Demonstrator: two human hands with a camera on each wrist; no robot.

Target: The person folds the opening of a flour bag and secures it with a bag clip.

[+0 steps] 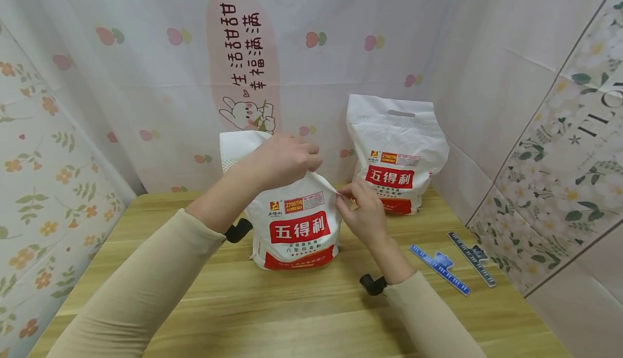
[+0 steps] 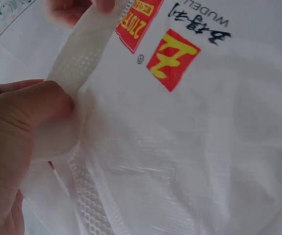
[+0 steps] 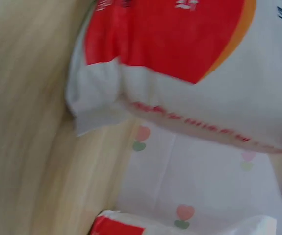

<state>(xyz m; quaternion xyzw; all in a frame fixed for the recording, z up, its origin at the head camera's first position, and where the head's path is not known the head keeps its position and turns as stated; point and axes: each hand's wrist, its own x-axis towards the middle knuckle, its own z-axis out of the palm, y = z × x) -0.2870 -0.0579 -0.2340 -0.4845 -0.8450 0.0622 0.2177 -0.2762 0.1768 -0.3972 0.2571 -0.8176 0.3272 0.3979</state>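
Note:
A white flour bag (image 1: 292, 206) with red labels stands upright on the table. My left hand (image 1: 284, 158) reaches over its top and grips the upper edge. In the left wrist view, the left thumb (image 2: 52, 100) presses on the folded top strip (image 2: 79, 56) of the bag. On the bag's right side, my right hand (image 1: 362, 209) pinches the end of the same edge between thumb and fingers. The lower front of the flour bag (image 3: 180, 44) fills the upper part of the right wrist view. My left hand hides some of the bag's top.
A second flour bag (image 1: 399, 158) with a handle slot stands behind to the right. Two long bag clips, one blue (image 1: 440, 269) and one dark (image 1: 472, 259), lie at the right of the wooden table (image 1: 233, 315). Printed curtains (image 1: 311, 77) close off the back and sides.

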